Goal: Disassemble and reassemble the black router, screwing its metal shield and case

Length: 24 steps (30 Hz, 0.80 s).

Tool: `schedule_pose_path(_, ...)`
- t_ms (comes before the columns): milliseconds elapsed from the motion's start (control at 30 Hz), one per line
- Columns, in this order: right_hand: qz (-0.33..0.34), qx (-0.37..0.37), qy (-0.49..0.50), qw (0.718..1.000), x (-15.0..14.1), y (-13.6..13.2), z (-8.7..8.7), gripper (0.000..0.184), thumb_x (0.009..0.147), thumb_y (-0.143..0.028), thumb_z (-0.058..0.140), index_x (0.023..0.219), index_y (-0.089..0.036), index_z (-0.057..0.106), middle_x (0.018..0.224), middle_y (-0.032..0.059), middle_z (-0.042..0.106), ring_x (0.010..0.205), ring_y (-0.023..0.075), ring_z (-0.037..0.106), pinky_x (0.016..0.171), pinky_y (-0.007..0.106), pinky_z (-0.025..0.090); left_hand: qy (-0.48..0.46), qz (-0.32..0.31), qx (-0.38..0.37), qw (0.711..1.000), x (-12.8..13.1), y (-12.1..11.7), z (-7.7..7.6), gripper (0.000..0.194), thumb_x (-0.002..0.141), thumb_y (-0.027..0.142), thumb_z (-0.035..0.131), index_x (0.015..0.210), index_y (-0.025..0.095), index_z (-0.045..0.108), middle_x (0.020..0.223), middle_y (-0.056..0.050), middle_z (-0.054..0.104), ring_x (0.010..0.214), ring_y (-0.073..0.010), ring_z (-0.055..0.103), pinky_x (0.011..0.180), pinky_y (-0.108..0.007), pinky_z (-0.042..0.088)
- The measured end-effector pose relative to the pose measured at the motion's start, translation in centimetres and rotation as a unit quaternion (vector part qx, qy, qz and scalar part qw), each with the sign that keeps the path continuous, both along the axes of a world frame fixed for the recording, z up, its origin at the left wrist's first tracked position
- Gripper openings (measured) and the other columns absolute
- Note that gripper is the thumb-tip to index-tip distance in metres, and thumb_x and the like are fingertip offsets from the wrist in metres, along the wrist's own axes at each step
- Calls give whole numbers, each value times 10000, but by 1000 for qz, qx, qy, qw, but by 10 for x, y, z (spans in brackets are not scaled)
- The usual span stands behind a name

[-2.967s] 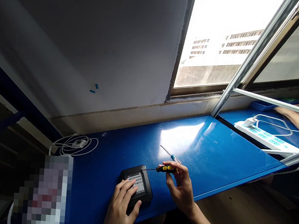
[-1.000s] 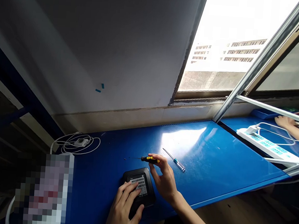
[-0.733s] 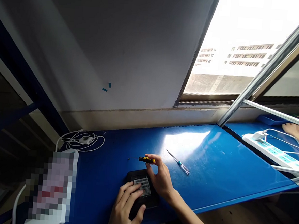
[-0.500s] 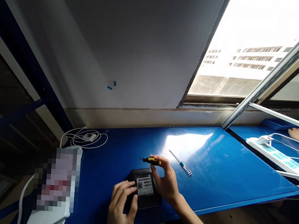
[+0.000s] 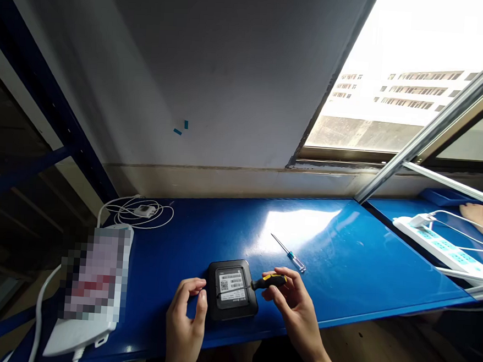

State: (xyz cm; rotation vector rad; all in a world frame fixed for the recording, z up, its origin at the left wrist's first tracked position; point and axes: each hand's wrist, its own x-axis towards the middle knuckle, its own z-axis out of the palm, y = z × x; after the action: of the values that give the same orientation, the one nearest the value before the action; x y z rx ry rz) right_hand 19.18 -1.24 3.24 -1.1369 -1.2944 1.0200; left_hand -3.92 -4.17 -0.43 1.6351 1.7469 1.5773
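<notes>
A squarish black electronic device [image 5: 232, 308] with a white barcode label lies on the blue table [image 5: 197, 222]. My right hand [image 5: 294, 306] grips a screwdriver [image 5: 268, 281] by its black and yellow handle. Its thin shaft points left across the label, with the tip over the device's left part; a tiny dark speck shows at the tip, too small to name. Just left of the device, my left hand [image 5: 186, 320] is off it, fingers curved and thumb apart, holding nothing. A second screwdriver [image 5: 289, 254], with a clear and blue handle, lies beyond my right hand.
A coiled white cable with an adapter [image 5: 143, 211] lies at the back left. A white power strip [image 5: 111, 304], partly pixelated, is at left. Beyond the metal frame [image 5: 385, 174] are another power strip [image 5: 447, 250], a blue tray [image 5: 443, 196] and another person's hand [image 5: 477, 213].
My left hand has lifted off the device to its left. The screwdriver went to a small dark speck on the table, then back over the device; that speck no longer shows on the table.
</notes>
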Motion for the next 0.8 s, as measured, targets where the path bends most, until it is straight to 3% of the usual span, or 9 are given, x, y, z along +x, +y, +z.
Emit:
schedule_pose_path(333,5,-18,24,1000,-2,0,-5,315,898,-450,694,1120,-251,593,1014,79,774,729,185,752,707,331,665,52,-17,-15,998,6,6,1,175,969,329,528,944,239,677,975,-55,717,948,-264,693,825,-414,594)
schedule_pose_path(800,6,-49,29,998,-1,-3,-6,357,892,-479,692,1138,-252,569,1039,78,748,766,184,735,747,341,652,83,-52,-43,994,6,5,3,239,867,162,474,989,239,665,1071,-67,679,1038,-267,669,881,-436,594)
